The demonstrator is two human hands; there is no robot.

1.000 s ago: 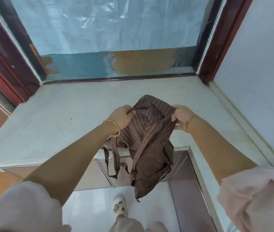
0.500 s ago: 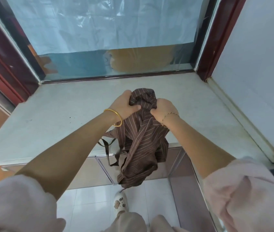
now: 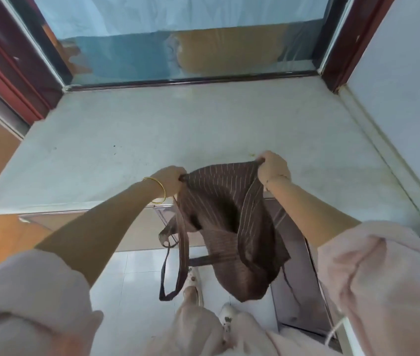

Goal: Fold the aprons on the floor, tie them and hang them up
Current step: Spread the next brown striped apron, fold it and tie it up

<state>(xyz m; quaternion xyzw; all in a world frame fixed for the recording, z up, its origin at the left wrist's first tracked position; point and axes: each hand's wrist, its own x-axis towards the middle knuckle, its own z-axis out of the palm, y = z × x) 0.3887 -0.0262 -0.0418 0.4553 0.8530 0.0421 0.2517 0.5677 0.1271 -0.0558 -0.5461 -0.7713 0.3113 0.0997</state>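
A brown striped apron [image 3: 229, 222] is held up by its top edge between two hands, above the near edge of a pale stone ledge [image 3: 152, 140]. One corner of the edge is gripped by the left hand [image 3: 169, 179], its fingers curled tightly round the bunched cloth. The other corner is gripped in the same way by the right hand [image 3: 272, 167], which is raised slightly higher and farther over the ledge. The cloth between the two fists is drawn fairly taut. The rest of the apron hangs in loose folds in front of the ledge and over a white tiled floor [image 3: 132, 291], which it does not reach. Two long straps [image 3: 178, 265] dangle from the left side of the apron and end in a loop above the floor.

A gold bangle [image 3: 158, 188] is worn on the left wrist and a thin bracelet [image 3: 277, 179] on the right. Pale pink sleeves [image 3: 383, 278] are pushed up above the elbows. A light shoe [image 3: 193, 281] is seen on the tiles beneath the straps. A window [image 3: 178, 34] with a dark red frame is set behind the ledge.
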